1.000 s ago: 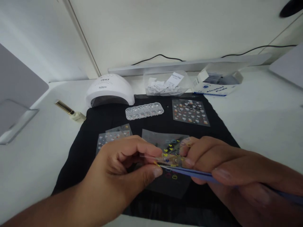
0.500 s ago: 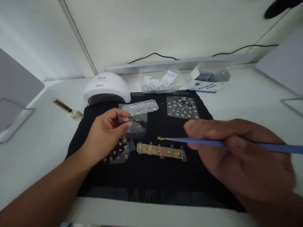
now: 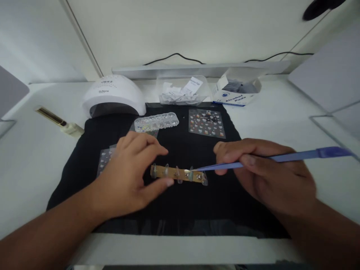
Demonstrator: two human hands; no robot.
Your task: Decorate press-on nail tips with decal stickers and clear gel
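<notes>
My right hand (image 3: 264, 168) pinches a pair of blue tweezers (image 3: 295, 156), whose tips point left and meet the strip near its right end. Clear false nail tips (image 3: 179, 174) are set in a row across this tan strip (image 3: 159, 171), with metal studs between them. Whether the small yellow sticker is still at the tweezers' points, I cannot make out. My left hand (image 3: 128, 180) curves around the strip's left end, thumb and forefinger apart, holding nothing. Behind it, partly covered, lie sticker sheets (image 3: 104, 159) and a clear rhinestone case (image 3: 156, 122).
A black cloth (image 3: 225, 210) lies under the work. Another sticker sheet (image 3: 206, 123) is at its back right. Behind stand a white nail lamp (image 3: 115, 92), a clear tub (image 3: 182, 99) of packets and an alcohol pad box (image 3: 239, 98). A polish bottle (image 3: 71, 129) lies at left.
My left hand has left the sticker sheet and come down to the strip's left end, its fingers parting. The tweezers' tips, which carried a yellow sticker, have moved down onto the strip.
</notes>
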